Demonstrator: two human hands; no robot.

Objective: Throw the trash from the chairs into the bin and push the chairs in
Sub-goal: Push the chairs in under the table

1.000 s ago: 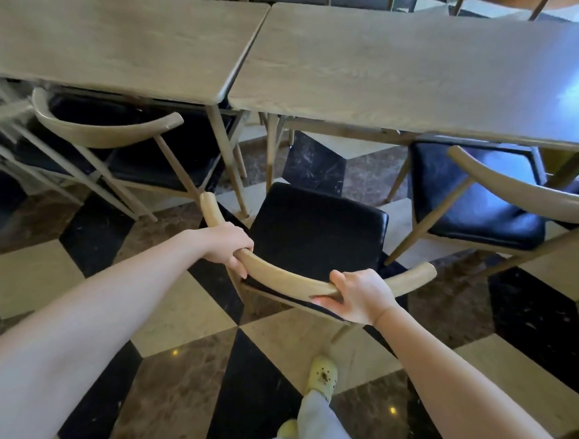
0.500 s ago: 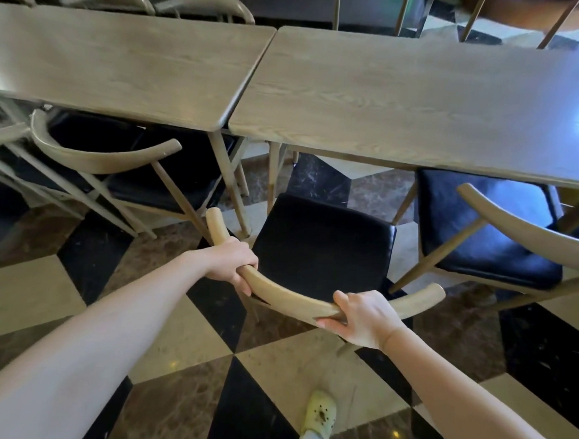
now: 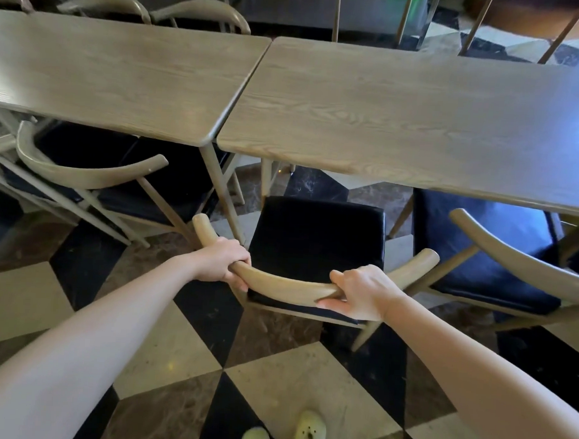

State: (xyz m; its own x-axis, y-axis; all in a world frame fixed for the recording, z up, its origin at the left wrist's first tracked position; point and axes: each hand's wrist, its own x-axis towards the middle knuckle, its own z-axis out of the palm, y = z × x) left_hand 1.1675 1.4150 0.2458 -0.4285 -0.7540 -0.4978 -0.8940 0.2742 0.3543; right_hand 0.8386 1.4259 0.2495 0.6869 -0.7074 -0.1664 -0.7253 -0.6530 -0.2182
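Observation:
A wooden chair (image 3: 317, 240) with a black padded seat stands in front of me, its curved backrest (image 3: 292, 285) nearest me. My left hand (image 3: 225, 261) grips the left part of that backrest and my right hand (image 3: 361, 293) grips the right part. The seat is bare, and its front edge lies just short of the near edge of the right table (image 3: 418, 125). No trash and no bin are in view.
A second table (image 3: 115, 75) abuts the right one on the left. One chair (image 3: 94, 174) is tucked under the left table, another (image 3: 498, 258) sits partly under the right table. More chair backs (image 3: 197, 13) line the far side. The floor is checkered tile.
The chair has slid forward toward the tables with both hands on its backrest, and I have stepped closer behind it.

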